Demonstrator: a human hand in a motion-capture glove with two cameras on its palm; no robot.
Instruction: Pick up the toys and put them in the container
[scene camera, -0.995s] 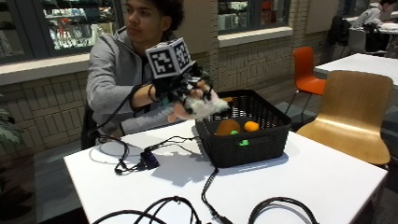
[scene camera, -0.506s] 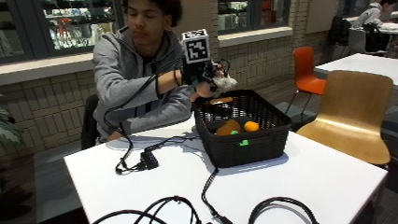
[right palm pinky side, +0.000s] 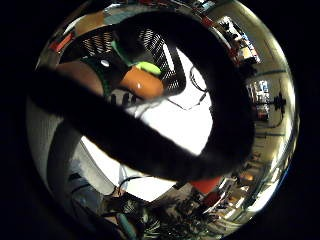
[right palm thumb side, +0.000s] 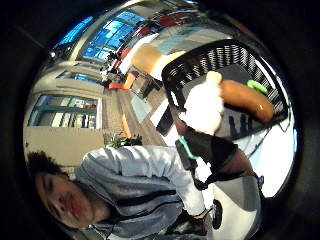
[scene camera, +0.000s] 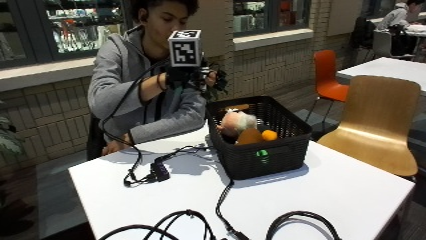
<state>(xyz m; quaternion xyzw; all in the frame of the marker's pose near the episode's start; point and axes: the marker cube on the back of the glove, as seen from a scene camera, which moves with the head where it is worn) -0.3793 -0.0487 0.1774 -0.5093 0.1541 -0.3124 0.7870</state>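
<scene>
Brick walls and tall windows back a white table (scene camera: 346, 190) where a person's gloved right hand (scene camera: 193, 77) hovers apparently empty, fingers relaxed, above a black basket (scene camera: 266, 155); below it, a white plush toy (scene camera: 236, 121) lies inside, beside orange toys (scene camera: 256, 136).

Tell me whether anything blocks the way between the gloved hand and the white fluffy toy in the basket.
Nothing visible does. The right hand is raised above the black basket's near rim, and the white fluffy toy lies uncovered on top of the other toys.
</scene>
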